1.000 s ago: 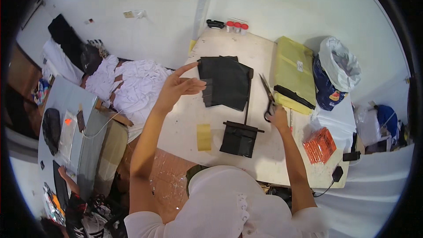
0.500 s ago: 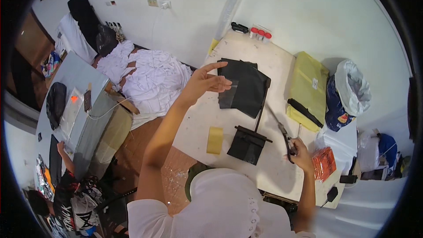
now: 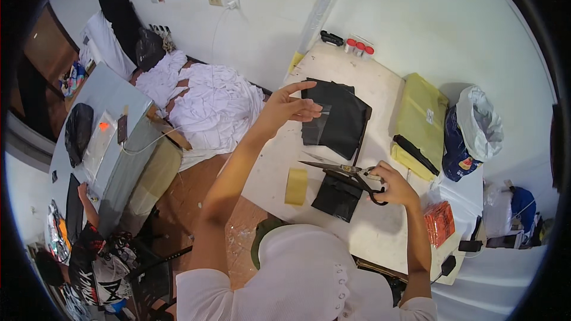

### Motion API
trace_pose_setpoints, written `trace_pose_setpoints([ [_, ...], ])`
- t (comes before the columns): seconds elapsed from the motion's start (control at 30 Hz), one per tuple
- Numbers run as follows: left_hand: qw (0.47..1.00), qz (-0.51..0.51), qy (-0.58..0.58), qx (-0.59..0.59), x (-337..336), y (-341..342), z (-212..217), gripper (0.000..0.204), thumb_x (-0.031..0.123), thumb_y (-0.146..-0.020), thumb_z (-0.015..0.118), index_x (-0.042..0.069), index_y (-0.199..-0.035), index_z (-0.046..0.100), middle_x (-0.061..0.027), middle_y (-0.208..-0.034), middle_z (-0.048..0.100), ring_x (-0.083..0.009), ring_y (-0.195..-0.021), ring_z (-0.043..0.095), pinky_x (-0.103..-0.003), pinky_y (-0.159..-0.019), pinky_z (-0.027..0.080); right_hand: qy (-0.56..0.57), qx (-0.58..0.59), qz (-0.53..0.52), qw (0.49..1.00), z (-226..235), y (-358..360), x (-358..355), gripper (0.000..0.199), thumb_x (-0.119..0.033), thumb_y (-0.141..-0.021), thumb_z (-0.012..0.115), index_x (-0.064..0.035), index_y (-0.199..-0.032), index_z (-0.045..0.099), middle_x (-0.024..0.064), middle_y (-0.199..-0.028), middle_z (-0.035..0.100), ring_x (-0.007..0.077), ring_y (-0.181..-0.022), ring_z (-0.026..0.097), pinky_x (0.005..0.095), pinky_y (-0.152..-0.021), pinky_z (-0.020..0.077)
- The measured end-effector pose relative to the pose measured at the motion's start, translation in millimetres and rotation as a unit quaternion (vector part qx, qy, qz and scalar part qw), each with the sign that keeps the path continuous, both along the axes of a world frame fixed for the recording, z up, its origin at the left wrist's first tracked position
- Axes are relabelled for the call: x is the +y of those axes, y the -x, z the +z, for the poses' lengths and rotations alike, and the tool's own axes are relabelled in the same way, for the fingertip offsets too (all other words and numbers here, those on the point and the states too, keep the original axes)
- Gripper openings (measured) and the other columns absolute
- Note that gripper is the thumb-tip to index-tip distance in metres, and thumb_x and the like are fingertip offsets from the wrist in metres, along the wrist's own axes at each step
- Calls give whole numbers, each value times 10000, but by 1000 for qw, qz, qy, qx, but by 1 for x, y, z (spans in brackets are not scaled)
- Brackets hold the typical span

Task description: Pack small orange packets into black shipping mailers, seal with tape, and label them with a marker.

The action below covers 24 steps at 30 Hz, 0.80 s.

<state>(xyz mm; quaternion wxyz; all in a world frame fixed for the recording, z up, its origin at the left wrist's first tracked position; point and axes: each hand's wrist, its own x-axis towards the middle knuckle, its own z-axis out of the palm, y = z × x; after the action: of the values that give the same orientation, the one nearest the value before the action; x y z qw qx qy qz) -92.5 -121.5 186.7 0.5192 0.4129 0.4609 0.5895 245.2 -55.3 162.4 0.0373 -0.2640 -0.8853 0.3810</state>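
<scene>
My left hand is over a stack of black sheets at the table's far middle. One finger stretches out while other fingertips look pinched on a clear plastic strip; the exact contact is hard to see. From the right, my right hand holds black-handled scissors by the handles. Their blades are apart and point left, over the top of a smaller black piece with a shiny patch. A yellow roll, probably tape, stands left of that piece.
Folded yellow material and a dark blue bag with a white lining are at the right. An orange packet lies nearer. Red-capped containers stand at the back. White cloth is heaped on the left; another person sits lower left.
My right hand has raised the scissors and swung their blades leftward over the smaller black piece, and the blades have spread apart. My left hand keeps nearly the same pose over the black sheets.
</scene>
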Motion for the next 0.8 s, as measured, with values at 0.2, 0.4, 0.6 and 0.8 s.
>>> trace_pose_setpoints([
  [0.2,999,-2,-7,-32,-1,0,-3,400,95,-870,507,59,-1265,447,-127,-916,661,-199,-824,659,-298,-750,531,9,7,32,999,2,20,7,501,-176,-533,805,-14,-925,539,53,-842,448,175,-746,469,277,-623,405],
  [0.4,999,5,-8,-31,2,2,-6,394,88,-869,500,55,-1258,450,-131,-918,659,-207,-827,659,-298,-748,532,-11,19,53,998,-6,26,20,464,-144,-559,782,-4,-934,546,60,-853,477,184,-756,485,276,-626,405],
  [0.6,995,43,-25,-81,4,8,-4,365,122,-889,478,46,-1246,451,-148,-937,648,-223,-829,656,-307,-742,532,-39,41,47,997,-11,23,24,402,-99,-622,739,10,-962,554,82,-823,480,196,-738,483,276,-622,392],
  [0.8,987,20,-16,-158,3,12,5,426,266,-918,428,52,-1285,400,-170,-999,622,-256,-887,638,-336,-784,514,14,27,-65,997,-26,6,12,412,-141,-630,776,11,-951,567,52,-791,413,156,-686,425,262,-595,382],
])
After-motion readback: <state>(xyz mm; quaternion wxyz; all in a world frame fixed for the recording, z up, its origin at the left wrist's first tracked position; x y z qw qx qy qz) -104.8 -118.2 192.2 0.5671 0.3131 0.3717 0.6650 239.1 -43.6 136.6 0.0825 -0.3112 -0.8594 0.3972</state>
